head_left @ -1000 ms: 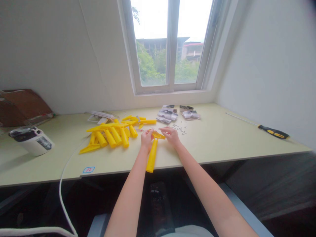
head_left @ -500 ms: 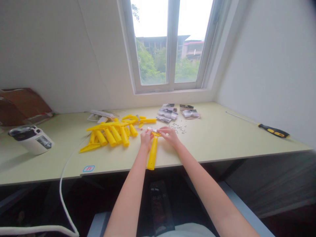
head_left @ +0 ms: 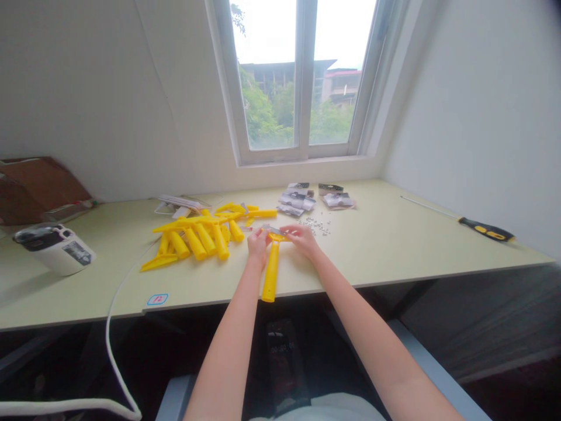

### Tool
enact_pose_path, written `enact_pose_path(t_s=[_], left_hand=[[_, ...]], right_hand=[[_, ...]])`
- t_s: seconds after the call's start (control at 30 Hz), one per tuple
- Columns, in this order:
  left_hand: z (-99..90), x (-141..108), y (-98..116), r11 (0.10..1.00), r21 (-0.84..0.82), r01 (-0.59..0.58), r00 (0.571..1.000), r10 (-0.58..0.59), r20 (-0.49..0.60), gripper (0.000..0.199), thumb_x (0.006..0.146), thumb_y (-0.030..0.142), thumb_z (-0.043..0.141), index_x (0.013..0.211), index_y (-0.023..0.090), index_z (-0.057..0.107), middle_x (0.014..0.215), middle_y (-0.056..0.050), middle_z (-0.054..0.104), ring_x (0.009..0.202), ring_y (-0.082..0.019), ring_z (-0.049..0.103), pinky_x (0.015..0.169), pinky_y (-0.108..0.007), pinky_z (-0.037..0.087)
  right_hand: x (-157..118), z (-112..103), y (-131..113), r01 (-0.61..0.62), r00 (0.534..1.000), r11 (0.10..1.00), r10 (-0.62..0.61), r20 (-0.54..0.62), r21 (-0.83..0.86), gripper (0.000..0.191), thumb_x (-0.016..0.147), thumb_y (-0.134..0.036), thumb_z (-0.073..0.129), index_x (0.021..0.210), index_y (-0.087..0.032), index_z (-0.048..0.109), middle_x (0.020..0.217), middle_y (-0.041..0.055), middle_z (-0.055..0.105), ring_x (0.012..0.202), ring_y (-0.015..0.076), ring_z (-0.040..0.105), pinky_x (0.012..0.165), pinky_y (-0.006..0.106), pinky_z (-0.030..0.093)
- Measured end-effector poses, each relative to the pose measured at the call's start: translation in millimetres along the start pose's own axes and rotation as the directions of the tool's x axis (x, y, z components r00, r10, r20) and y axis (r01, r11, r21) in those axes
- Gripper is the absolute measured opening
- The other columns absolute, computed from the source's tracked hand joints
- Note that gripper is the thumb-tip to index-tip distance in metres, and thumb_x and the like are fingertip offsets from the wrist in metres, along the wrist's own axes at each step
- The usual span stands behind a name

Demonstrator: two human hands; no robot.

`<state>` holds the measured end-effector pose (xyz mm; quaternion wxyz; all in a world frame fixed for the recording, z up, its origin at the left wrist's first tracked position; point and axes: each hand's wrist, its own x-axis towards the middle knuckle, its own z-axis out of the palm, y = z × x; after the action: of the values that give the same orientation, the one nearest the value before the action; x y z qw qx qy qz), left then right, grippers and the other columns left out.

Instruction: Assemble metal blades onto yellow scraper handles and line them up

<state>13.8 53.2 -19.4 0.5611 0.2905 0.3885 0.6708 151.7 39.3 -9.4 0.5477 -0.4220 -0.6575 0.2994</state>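
Note:
Between my hands lies a yellow plastic scraper (head_left: 271, 275), its round handle pointing at me and its end at the table's front edge. A thin grey metal blade (head_left: 274, 230) sits across its wide head. The fingers of my left hand (head_left: 258, 244) are closed on the left end of the blade and head. My right hand (head_left: 303, 240) pinches the right end. My fingertips partly cover the head, so I cannot tell whether the blade is fixed to it. Many small metal fasteners (head_left: 323, 227) are scattered just beyond my right hand.
A pile of yellow scraper handles (head_left: 197, 242) lies to the left. Plastic packets (head_left: 297, 200) are near the window. A long screwdriver (head_left: 484, 229) lies at the right. On the left are a white bottle (head_left: 65, 250), a brown box (head_left: 41, 187) and a white cable (head_left: 107, 333).
The metal blade has changed its tilt and now looks darker and flatter across the head. Both hands have barely moved and keep hold of the scraper.

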Motion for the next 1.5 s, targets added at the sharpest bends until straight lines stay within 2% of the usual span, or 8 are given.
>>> enact_pose_path(t_s=[0.17, 0.23, 0.43, 0.63, 1.0, 1.1, 1.33, 1.5], left_hand=[[1.0, -1, 3, 1.0, 0.006, -0.001, 1.0, 0.001, -0.025, 0.018, 0.059, 0.008, 0.059, 0.076, 0.013, 0.063, 0.07, -0.001, 0.063, 0.063, -0.009, 0.058, 0.065, -0.023, 0.046], [1.7, -2, 4, 1.0, -0.001, -0.007, 0.999, 0.007, -0.044, 0.017, 0.058, 0.008, 0.058, 0.074, 0.013, 0.063, 0.068, -0.001, 0.062, 0.061, -0.009, 0.058, 0.064, -0.022, 0.046], [2.1, -2, 7, 0.999, -0.029, -0.028, 0.995, 0.025, -0.1, 0.013, 0.058, 0.008, 0.057, 0.07, 0.014, 0.062, 0.064, 0.002, 0.059, 0.056, -0.007, 0.055, 0.059, -0.02, 0.044], [1.3, 0, 7, 0.997, -0.028, -0.067, 0.989, 0.062, -0.136, 0.012, 0.056, 0.01, 0.06, 0.068, 0.013, 0.06, 0.061, 0.004, 0.056, 0.052, -0.005, 0.051, 0.054, -0.018, 0.041], [-1.5, -1, 4, 0.998, 0.013, -0.056, 0.996, 0.057, -0.075, 0.015, 0.059, 0.018, 0.064, 0.072, 0.015, 0.058, 0.066, 0.002, 0.059, 0.056, -0.007, 0.055, 0.053, -0.018, 0.044], [-1.6, 0, 3, 0.997, -0.001, -0.072, 0.994, 0.072, -0.088, 0.015, 0.057, 0.015, 0.064, 0.07, 0.014, 0.058, 0.065, 0.002, 0.058, 0.058, -0.007, 0.056, 0.055, -0.018, 0.045], [-0.7, -2, 5, 0.996, -0.019, -0.087, 0.992, 0.085, -0.093, 0.012, 0.055, 0.013, 0.064, 0.064, 0.013, 0.056, 0.063, 0.003, 0.056, 0.058, -0.007, 0.055, 0.058, -0.02, 0.048], [-0.7, -3, 5, 0.996, -0.019, -0.091, 0.992, 0.089, -0.084, 0.012, 0.055, 0.013, 0.064, 0.064, 0.013, 0.056, 0.062, 0.003, 0.056, 0.058, -0.008, 0.055, 0.06, -0.022, 0.048]], right_hand=[[-1, -1, -3, -0.04, 0.998, 0.999, 0.039, 0.041, 0.021, 0.018, 0.068, -0.027, 0.06, 0.08, -0.02, 0.07, 0.084, 0.0055, 0.07, 0.077, 0.0187, 0.064, 0.071, 0.032, 0.049], [-2, -1, -4, -0.058, 0.996, 0.998, 0.055, 0.067, 0.038, 0.019, 0.069, -0.029, 0.06, 0.083, -0.019, 0.069, 0.085, 0.0056, 0.07, 0.078, 0.0184, 0.063, 0.069, 0.03, 0.049], [-1, -1, -3, -0.252, 0.958, 0.956, 0.225, 0.178, 0.149, 0.027, 0.071, -0.039, 0.059, 0.073, -0.014, 0.067, 0.064, 0.006, 0.066, 0.055, 0.014, 0.06, 0.051, 0.024, 0.046], [-1, -4, -7, -0.375, 0.919, 0.898, 0.328, 0.218, 0.23, 0.027, 0.071, -0.04, 0.06, 0.073, -0.013, 0.066, 0.063, 0.0071, 0.067, 0.057, 0.0139, 0.062, 0.051, 0.022, 0.043], [-2, -5, -13, -0.295, 0.951, 0.942, 0.274, 0.14, 0.162, 0.021, 0.067, -0.034, 0.059, 0.064, -0.014, 0.064, 0.051, 0.002, 0.06, 0.047, 0.0099, 0.052, 0.047, 0.022, 0.036], [-1, -5, -11, -0.286, 0.955, 0.943, 0.266, 0.131, 0.172, 0.021, 0.066, -0.034, 0.06, 0.063, -0.014, 0.063, 0.05, 0.0016, 0.059, 0.046, 0.0095, 0.05, 0.047, 0.022, 0.036], [1, -4, -1, -0.296, 0.953, 0.938, 0.279, 0.114, 0.179, 0.021, 0.068, -0.035, 0.058, 0.064, -0.015, 0.063, 0.052, 0.0016, 0.06, 0.047, 0.0101, 0.053, 0.046, 0.021, 0.036], [1, -4, -3, -0.314, 0.947, 0.928, 0.291, 0.133, 0.201, 0.021, 0.068, -0.036, 0.058, 0.066, -0.016, 0.063, 0.055, 0.0021, 0.061, 0.051, 0.0106, 0.055, 0.046, 0.02, 0.036]])
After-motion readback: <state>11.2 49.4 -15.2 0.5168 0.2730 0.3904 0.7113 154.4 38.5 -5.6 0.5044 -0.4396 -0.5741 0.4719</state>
